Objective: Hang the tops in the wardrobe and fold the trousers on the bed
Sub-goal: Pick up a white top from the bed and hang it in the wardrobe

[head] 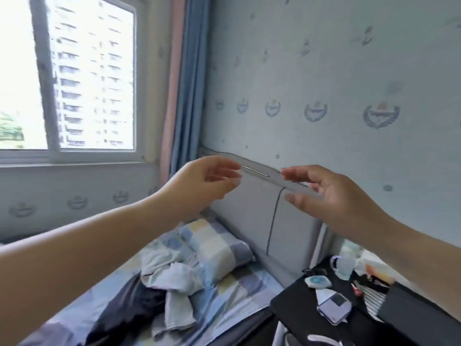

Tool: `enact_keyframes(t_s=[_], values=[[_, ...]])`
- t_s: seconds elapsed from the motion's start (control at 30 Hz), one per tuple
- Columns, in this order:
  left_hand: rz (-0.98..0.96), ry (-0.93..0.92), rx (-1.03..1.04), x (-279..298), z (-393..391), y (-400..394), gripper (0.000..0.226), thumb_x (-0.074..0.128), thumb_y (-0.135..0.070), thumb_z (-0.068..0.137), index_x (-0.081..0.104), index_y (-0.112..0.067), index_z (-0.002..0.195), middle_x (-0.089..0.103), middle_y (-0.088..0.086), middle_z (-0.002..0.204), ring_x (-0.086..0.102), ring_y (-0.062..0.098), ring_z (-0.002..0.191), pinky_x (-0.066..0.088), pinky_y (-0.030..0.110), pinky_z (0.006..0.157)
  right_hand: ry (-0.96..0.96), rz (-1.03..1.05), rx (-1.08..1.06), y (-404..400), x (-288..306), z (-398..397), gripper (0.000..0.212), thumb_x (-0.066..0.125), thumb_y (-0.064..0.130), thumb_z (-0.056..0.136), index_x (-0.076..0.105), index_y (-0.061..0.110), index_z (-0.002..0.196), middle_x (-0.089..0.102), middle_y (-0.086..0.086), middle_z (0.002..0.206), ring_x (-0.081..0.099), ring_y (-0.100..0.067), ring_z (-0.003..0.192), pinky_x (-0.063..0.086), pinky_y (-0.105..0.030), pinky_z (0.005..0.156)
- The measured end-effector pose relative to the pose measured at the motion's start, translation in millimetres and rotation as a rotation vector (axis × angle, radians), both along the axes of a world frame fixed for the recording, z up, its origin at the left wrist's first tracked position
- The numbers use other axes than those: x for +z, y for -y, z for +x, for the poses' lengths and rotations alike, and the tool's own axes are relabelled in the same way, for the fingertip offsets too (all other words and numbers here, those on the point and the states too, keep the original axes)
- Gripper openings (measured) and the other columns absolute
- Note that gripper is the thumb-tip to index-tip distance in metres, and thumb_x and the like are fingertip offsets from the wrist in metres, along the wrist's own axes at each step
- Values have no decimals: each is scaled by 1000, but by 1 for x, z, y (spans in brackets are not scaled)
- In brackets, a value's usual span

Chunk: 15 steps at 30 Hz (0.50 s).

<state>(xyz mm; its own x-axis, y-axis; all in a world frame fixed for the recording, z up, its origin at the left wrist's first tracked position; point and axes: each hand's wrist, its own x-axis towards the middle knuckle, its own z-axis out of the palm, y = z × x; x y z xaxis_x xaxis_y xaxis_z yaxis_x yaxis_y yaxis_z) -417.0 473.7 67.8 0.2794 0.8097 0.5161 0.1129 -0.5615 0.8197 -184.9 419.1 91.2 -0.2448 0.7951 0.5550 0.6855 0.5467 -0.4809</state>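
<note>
Both your left hand [207,181] and your right hand [331,193] are raised in front of the headboard [252,208] with fingers loosely extended and gripping nothing, while the light garment [174,278] and dark garment [129,313] lie crumpled on the bed [224,293] below, beside the checked pillow [212,243].

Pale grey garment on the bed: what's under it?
The pale grey garment lies crumpled over a dark garment, the checked sheet and the edge of the checked pillow. How far the dark garment runs beneath it is covered.
</note>
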Motion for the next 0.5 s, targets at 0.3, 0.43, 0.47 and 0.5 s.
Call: enact_keyframes(t_s=[0.3, 0.43, 0.47, 0.5], values=[[-133, -29, 381, -50, -175, -6, 23, 72, -17, 83, 71, -40, 87, 73, -11, 94, 69, 8, 89, 56, 27, 82, 65, -160, 435, -108, -61, -176, 35, 66, 44, 78, 54, 46, 111, 58, 23, 119, 49, 15, 111, 30, 6, 84], [-211, -17, 542, -68, -235, -13, 19, 69, -15, 85, 67, -31, 96, 73, -6, 95, 69, 11, 91, 56, 28, 82, 75, -192, 570, -150, -85, -234, 43, 62, 54, 73, 55, 46, 114, 58, 26, 117, 50, 14, 111, 32, 4, 85], [-227, -14, 591, -73, -253, -17, 18, 69, -16, 85, 67, -29, 98, 73, -4, 98, 69, 12, 91, 57, 26, 82, 79, -204, 611, -166, -94, -254, 44, 62, 53, 73, 56, 44, 116, 57, 27, 117, 50, 14, 111, 32, 2, 86], [-245, -5, 617, -76, -265, -20, 18, 68, -17, 85, 67, -26, 101, 73, -2, 100, 69, 12, 91, 57, 25, 81, 84, -212, 632, -176, -101, -266, 46, 61, 51, 74, 57, 42, 119, 57, 27, 118, 49, 14, 111, 33, 0, 86]])
